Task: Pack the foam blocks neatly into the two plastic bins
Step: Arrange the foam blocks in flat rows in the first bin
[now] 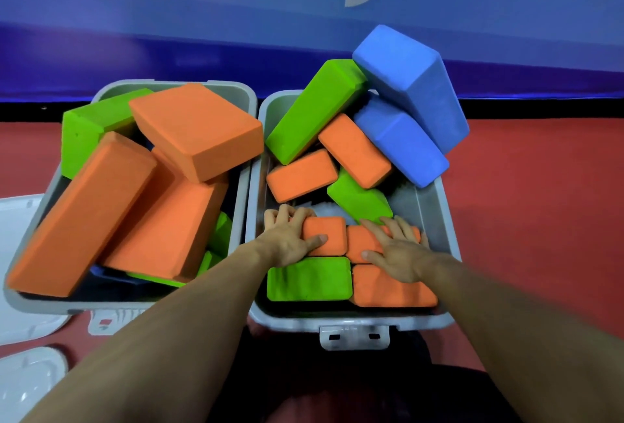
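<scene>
Left hand (290,241): fingers curled over the far edge of an upright orange block (327,237), thumb laid on its top; it grips the block.
Right hand (395,250): fingers spread and nearly straight, pressing flat on a second orange block (359,243) just beside the first; not a grip, more a push down.
Near side of the hands: a green block (309,279) and a third orange one (388,287) stand on end, tight against each other and against the right bin's front wall (351,319).
Far side of the hands: loose blocks heaped at angles, among them a tilted green block (359,198) whose lower corner sits just beyond the right fingers, and two blue blocks (410,85) leaning out over the bin's far right rim.
Left of the left hand: the left bin (243,166), piled with large orange (196,129) and green blocks at all angles, none yet ordered.
Step, as I judge it: seating the second row in the right bin; most of the packing remains.
Risk 1: the heap behind may slide into the gap being filled, if the pressed blocks shift the ones it leans on.
Risk 2: the blue blocks could tip out onto the floor (540,203), since they overhang.
Risk 3: foam squeezed in crooked may spring back up and spoil the row.
</scene>
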Demonstrator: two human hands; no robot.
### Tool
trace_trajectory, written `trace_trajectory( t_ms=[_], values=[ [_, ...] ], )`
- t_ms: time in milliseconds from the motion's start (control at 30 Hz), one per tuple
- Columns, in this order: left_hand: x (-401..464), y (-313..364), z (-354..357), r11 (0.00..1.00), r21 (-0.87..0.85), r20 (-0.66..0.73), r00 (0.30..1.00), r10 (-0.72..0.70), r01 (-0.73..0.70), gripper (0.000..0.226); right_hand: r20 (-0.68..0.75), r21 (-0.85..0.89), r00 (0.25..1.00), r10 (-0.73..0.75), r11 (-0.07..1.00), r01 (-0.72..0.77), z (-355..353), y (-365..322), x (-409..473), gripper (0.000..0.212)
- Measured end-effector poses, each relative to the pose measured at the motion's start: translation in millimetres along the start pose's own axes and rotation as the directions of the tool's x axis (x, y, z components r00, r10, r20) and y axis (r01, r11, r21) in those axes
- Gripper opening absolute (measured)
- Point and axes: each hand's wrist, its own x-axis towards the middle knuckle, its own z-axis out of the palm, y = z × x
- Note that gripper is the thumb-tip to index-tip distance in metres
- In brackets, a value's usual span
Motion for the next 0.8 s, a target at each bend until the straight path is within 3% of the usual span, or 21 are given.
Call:
trace_trajectory(
  t_ms=[333,533,633,800],
  values=[
    [-2,0,5,0.999,0.028,-0.033,0.999,0.028,-0.027,0.057,-0.062,-0.112,0.995,-0.081,0.991,0.074,-1,11,7,0.065],
    [1,10,9,0.94,0.323,-0.112,0.982,0.151,-0.108,0.054,-0.079,-0.068,0.99,-0.115,0.992,0.109,-7,23,17,0.066],
    [4,12,10,0.934,0.326,-0.072,0.981,0.182,-0.149,0.066,-0.082,-0.068,0.989,-0.124,0.991,0.118,-11,25,20,0.072],
    [12,-2,7,0.937,0.327,-0.034,0.989,0.141,-0.122,0.088,-0.116,-0.117,0.978,-0.176,0.98,0.162,-8,27,25,0.099]
  ],
)
